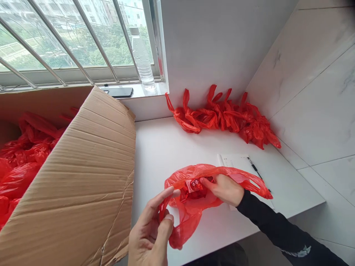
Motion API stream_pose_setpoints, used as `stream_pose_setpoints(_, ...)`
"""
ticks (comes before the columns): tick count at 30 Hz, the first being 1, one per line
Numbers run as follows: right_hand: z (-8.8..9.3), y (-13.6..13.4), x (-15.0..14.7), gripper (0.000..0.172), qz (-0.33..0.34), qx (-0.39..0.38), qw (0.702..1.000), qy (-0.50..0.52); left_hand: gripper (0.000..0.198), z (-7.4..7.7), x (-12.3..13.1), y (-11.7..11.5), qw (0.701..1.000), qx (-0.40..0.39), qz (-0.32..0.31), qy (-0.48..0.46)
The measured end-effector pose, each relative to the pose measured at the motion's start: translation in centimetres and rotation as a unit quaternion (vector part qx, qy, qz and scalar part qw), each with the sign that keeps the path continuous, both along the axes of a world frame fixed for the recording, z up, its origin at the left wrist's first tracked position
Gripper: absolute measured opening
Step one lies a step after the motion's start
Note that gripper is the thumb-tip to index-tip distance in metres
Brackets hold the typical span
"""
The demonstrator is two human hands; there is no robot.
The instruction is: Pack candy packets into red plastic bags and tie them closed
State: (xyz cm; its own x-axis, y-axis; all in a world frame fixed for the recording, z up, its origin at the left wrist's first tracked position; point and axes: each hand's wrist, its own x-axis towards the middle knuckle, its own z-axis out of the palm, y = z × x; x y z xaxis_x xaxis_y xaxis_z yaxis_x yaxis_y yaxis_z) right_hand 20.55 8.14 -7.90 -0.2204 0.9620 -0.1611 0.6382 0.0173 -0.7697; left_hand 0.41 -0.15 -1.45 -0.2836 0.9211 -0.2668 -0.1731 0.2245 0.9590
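Observation:
A thin red plastic bag [191, 214] lies open-mouthed over the white table, near its front edge. My left hand [155, 221] is closed on one of its handles, which loops between the thumb and the fingers. Inside the mouth are small red wrapped packets [194, 184], one with a white label and printed cartoon figures. My right hand [226, 188] reaches into the bag from the right, thumb against the packets. Its other fingers curl down and are partly hidden by the plastic, so what they grip is unclear. The bag's other handle [257, 184] stretches out beyond the right wrist.
Left stands a large cardboard box [97, 166] with red bags [24, 166] inside. Several knotted red bags [222, 118] line the wall. A notebook [233, 160] and pen [256, 168] lie right. The sill holds a bottle [142, 61] and phone [120, 92].

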Motion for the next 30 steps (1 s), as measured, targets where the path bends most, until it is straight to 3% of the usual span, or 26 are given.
stream_pose_setpoints(4, 2.3, -0.7, 0.5, 0.026, 0.012, -0.074, 0.987, 0.139, 0.031, -0.3, -0.6, 0.2, 0.999, 0.002, -0.034, 0.037)
stream_pose_setpoints(9, 4.4, -1.7, 1.2, 0.024, -0.021, -0.131, 0.942, 0.308, 0.042, -1.0, -0.9, 0.8, 0.994, -0.004, -0.062, 0.089)
stream_pose_setpoints(13, 5.1, -2.1, 1.4, 0.023, -0.02, -0.155, 0.91, 0.384, 0.046, -1.1, -0.1, 0.9, 0.993, -0.013, -0.098, 0.071)
stream_pose_setpoints(21, 4.9, -2.2, 1.0, 0.024, -0.028, -0.19, 0.882, 0.429, 0.038, -0.5, 1.2, 1.1, 0.991, -0.038, -0.124, 0.027)
stream_pose_setpoints(30, 5.0, -2.1, 0.7, 0.024, -0.032, -0.22, 0.871, 0.439, 0.04, -1.4, 0.6, 1.4, 0.984, -0.085, -0.156, -0.015)
